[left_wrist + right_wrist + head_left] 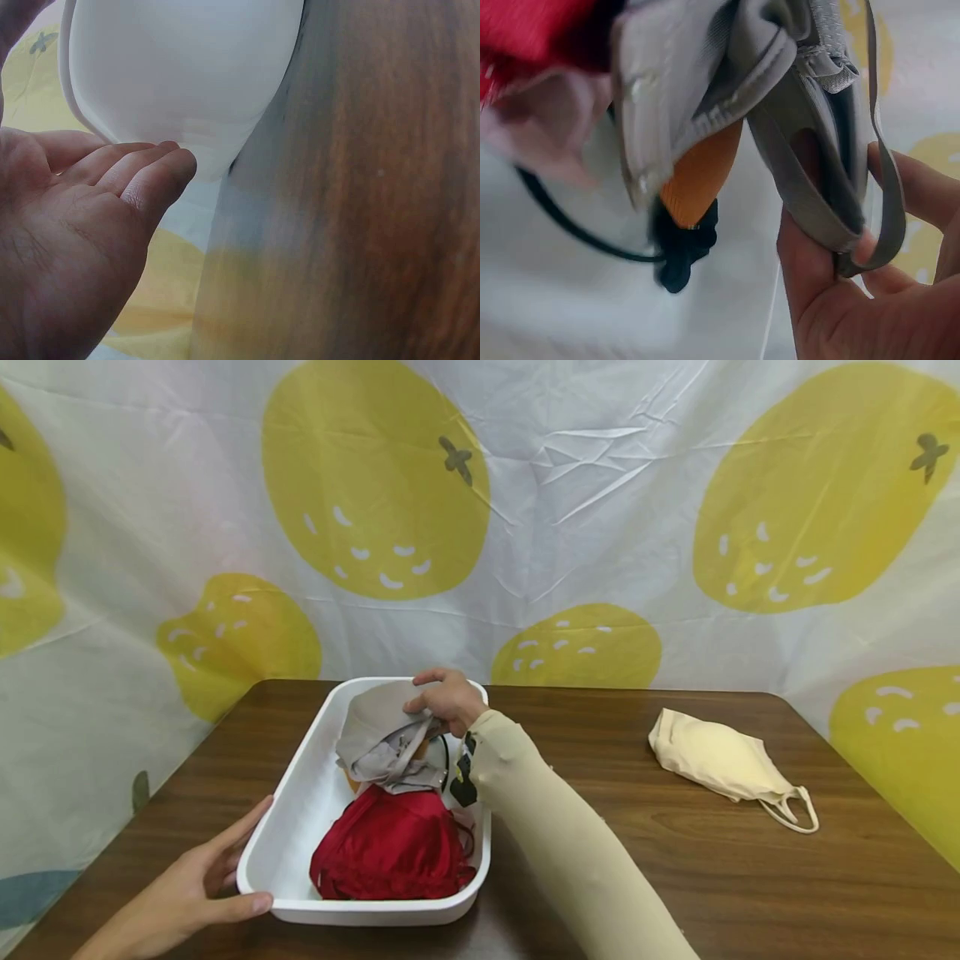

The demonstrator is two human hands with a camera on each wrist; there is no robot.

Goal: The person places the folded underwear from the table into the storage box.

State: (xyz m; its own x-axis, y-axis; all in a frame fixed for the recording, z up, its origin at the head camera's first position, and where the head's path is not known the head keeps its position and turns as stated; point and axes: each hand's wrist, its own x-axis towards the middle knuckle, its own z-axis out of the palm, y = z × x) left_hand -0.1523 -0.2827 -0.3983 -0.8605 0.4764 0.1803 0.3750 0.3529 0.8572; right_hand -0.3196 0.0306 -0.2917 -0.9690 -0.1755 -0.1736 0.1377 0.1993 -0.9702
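Note:
In the head view a white plastic basin (pixel 292 827) stands on the table with clothing inside. My right hand (pixel 450 700) reaches over its far right part and holds a grey bra (pixel 381 718), folded, with its straps loose. In the right wrist view the thumb and fingers are round a grey strap (pixel 802 195). A shiny red bra (pixel 397 847) lies in the basin's near part. My left hand (pixel 183 885) touches the near left corner from outside, thumb at the front rim; the left wrist view shows its fingers (pixel 161 176) extended against the outer wall.
A cream bra (pixel 708 756) with a strap loop lies on the brown table (pixel 600 777) to the right. Orange fabric (pixel 705 172) and a dark strap (pixel 577 225) show beneath the grey bra. A lemon-patterned curtain (pixel 570 527) hangs behind the table.

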